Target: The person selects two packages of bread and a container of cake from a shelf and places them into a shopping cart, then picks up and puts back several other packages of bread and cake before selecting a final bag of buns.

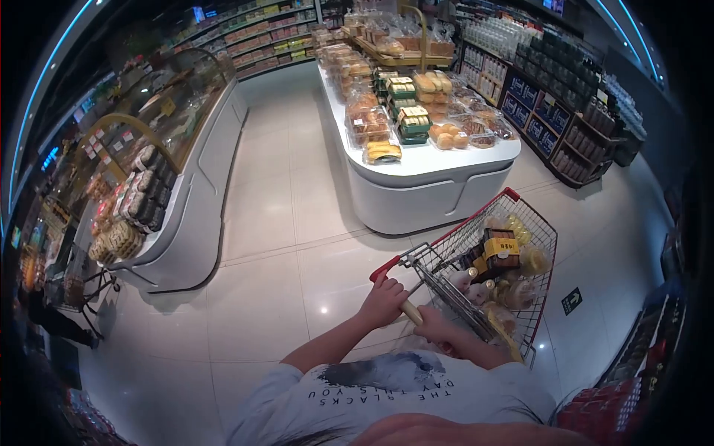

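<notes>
1. A view from above and behind a person in a white printed T-shirt (387, 386), standing in a supermarket aisle on a glossy pale tiled floor (275, 245).
2. Just ahead and to the right of the person is a red-rimmed silver wire shopping trolley (548, 249), angled away to the right.
3. The left hand (383, 301) is wrapped closed around the trolley's handle bar (411, 312), near its red end cap.
4. The right hand (437, 328) is closed around the same handle bar further along. A short beige stretch of bar shows between the two hands.
5. The trolley is loaded. A yellow and dark brown carton (502, 251) sits on top, with clear bags of bread rolls (520, 293) and other packets around it.
6. With this load the trolley is likely heavy and slow to start or turn. Its wire frame is stiff, and it should roll easily on the smooth floor.
7. The handle bar is the sound place to hold it, with the hands apart for steering. The bagged bread is soft and would crush under the carton.
8. Ahead stands a rounded white display island (424, 186) piled with packaged loaves and cakes.
9. To the left curves a white glass-topped serving counter (201, 201) with wrapped goods on its ledge.
10. Dark shelves of bottles (550, 89) line the right wall.
</notes>
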Demonstrator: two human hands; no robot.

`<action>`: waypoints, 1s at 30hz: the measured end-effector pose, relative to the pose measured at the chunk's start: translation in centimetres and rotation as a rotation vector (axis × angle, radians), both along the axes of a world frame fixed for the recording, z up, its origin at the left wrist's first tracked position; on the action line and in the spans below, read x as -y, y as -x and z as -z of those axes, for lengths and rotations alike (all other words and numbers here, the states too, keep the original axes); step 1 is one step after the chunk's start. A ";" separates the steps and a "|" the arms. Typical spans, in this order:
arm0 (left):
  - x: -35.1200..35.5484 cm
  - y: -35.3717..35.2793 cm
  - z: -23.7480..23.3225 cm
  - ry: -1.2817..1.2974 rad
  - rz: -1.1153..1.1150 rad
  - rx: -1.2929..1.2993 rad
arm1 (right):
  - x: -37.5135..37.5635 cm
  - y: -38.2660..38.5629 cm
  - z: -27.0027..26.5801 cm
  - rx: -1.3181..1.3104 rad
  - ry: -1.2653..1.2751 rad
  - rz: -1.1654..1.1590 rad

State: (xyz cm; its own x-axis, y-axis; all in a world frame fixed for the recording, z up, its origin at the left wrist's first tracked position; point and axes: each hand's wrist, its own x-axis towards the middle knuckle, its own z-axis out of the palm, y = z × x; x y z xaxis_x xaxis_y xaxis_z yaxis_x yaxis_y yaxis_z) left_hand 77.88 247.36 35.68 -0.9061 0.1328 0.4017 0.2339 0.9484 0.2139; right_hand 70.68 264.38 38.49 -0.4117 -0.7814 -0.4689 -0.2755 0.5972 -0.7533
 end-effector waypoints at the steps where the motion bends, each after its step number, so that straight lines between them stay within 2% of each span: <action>1: 0.3 -0.6 0.0 -0.012 0.024 -0.020 | 0.1 -0.5 0.3 -0.013 -0.005 0.003; 5: 2.5 -4.2 -0.7 -0.012 0.078 -0.015 | 1.5 -3.4 1.6 0.049 0.034 0.017; 14: 7.1 -11.9 0.3 0.031 0.024 -0.127 | 6.1 -10.8 -0.5 0.217 -0.024 -0.041; 17: 8.7 -14.6 -0.2 0.043 0.000 -0.144 | 8.0 -12.7 3.0 -0.002 0.089 -0.134; 20: 11.1 -16.7 -0.6 0.066 -0.062 -0.158 | 10.9 -14.8 3.5 -0.024 0.159 -0.215; 21: 11.8 -17.5 -0.5 0.071 -0.080 -0.162 | 12.1 -15.8 3.9 -0.008 0.106 -0.201; 25: 14.8 -21.1 -1.3 0.059 -0.144 -0.164 | 15.1 -19.5 3.7 -0.015 0.205 -0.179; 26: 15.8 -22.8 -1.1 0.038 -0.141 -0.179 | 16.0 -21.5 3.6 0.025 0.150 -0.165; 28: 17.1 -24.8 -1.2 0.005 -0.148 -0.193 | 18.1 -23.2 0.1 0.109 0.068 -0.154; 30: 18.6 -26.2 -1.5 -0.015 -0.137 -0.225 | 19.2 -25.1 -0.8 0.134 0.106 -0.106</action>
State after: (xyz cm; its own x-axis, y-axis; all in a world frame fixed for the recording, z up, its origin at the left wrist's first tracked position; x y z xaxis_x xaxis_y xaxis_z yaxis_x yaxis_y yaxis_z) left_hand 104.13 228.76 37.18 -0.8029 0.0078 0.5961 0.1472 0.9716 0.1855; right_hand 95.77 245.16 39.32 -0.2641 -0.8651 -0.4265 -0.2256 0.4853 -0.8447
